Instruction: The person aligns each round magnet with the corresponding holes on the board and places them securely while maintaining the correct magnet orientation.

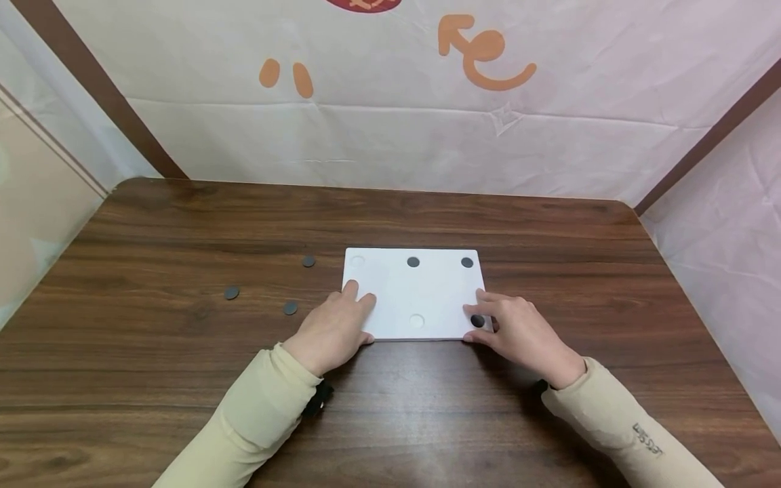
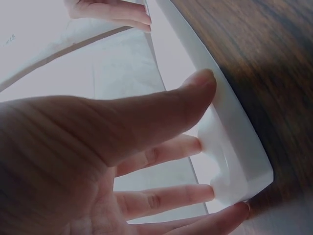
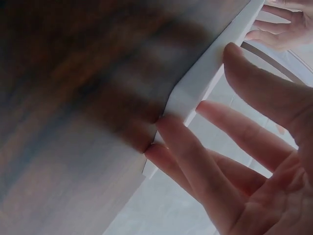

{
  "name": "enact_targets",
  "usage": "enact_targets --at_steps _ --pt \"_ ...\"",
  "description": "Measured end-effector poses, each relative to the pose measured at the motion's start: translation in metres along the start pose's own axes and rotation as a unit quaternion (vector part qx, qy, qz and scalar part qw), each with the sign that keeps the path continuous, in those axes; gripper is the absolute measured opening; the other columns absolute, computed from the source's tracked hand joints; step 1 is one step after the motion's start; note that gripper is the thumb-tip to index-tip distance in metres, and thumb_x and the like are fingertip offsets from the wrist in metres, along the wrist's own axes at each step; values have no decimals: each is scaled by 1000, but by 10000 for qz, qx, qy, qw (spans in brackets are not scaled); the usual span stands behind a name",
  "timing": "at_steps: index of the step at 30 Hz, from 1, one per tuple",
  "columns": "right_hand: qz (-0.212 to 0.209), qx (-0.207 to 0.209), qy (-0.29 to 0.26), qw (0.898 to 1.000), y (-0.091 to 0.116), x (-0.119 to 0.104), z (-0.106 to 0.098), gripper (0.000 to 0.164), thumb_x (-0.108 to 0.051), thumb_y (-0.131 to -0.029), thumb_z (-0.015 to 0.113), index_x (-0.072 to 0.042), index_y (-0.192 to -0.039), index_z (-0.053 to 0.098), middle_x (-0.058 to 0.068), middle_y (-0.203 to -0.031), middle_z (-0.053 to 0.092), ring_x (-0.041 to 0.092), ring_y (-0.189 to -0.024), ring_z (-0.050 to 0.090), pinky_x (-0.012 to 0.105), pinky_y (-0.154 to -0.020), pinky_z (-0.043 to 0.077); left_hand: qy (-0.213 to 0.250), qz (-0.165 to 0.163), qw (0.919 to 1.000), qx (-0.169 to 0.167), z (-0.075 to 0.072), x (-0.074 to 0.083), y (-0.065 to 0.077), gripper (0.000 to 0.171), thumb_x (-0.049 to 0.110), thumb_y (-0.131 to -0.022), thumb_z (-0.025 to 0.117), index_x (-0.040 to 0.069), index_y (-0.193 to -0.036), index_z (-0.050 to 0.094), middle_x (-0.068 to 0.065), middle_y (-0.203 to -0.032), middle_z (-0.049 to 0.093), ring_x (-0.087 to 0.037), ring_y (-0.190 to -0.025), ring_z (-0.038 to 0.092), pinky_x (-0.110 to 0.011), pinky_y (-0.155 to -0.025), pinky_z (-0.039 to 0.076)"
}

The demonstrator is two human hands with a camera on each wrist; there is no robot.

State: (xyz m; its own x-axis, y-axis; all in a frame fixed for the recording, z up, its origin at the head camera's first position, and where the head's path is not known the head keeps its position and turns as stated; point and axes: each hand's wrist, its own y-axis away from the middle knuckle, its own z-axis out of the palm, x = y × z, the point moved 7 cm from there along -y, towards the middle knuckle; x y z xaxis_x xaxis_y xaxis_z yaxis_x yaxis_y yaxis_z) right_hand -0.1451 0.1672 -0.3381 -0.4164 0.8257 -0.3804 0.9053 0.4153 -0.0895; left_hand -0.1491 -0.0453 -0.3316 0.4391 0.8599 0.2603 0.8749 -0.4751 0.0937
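Note:
A white rectangular board with round recesses lies flat on the table. Three dark discs sit in it: a back middle disc, a back right disc and a front right disc. At the board's left end is my left hand, fingers extended over the top and side, thumb against the front edge. My right hand touches the right end, its thumb at the front edge and its fingers around the front right disc. The left hand hides the board's front left corner.
Left of the board, three loose dark discs lie on the wooden table: a far disc, a leftmost disc and a near disc. A pale printed cloth hangs behind the table.

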Motion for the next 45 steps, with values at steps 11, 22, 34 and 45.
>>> enact_targets --at_steps 11,22,34,45 --pt "-177 -2 159 9997 -4 -7 -7 32 -19 -73 83 -3 -100 75 26 -109 67 33 -92 70 44 -77 55 69 80 9999 -48 0 -4 0 39 21 -82 77 2 -109 56 -13 -89 46 -26 -67 49 -32 -51 43" --pt "169 -479 340 9981 -10 -5 -5 18 -23 -72 84 -12 -80 73 2 -85 65 10 -59 52 29 -57 44 -167 393 9990 98 -3 -7 -2 48 28 -80 78 3 -115 59 -12 -94 50 -24 -70 51 -31 -49 44" --pt "337 -556 247 9976 -11 -2 -6 17 -22 -72 84 -11 -80 74 14 -102 70 21 -76 66 34 -64 49 -79 280 9996 -62 -7 -18 -8 37 29 -87 72 0 -109 63 -11 -102 56 -20 -73 58 -33 -63 51" --pt "115 -585 160 9981 -13 -6 -6 24 -20 -72 84 -20 -64 61 8 -83 66 17 -62 57 27 -56 39 364 172 9990 197 -17 -44 -15 18 12 -90 66 -1 -102 64 -11 -96 60 -17 -69 57 -30 -61 49"
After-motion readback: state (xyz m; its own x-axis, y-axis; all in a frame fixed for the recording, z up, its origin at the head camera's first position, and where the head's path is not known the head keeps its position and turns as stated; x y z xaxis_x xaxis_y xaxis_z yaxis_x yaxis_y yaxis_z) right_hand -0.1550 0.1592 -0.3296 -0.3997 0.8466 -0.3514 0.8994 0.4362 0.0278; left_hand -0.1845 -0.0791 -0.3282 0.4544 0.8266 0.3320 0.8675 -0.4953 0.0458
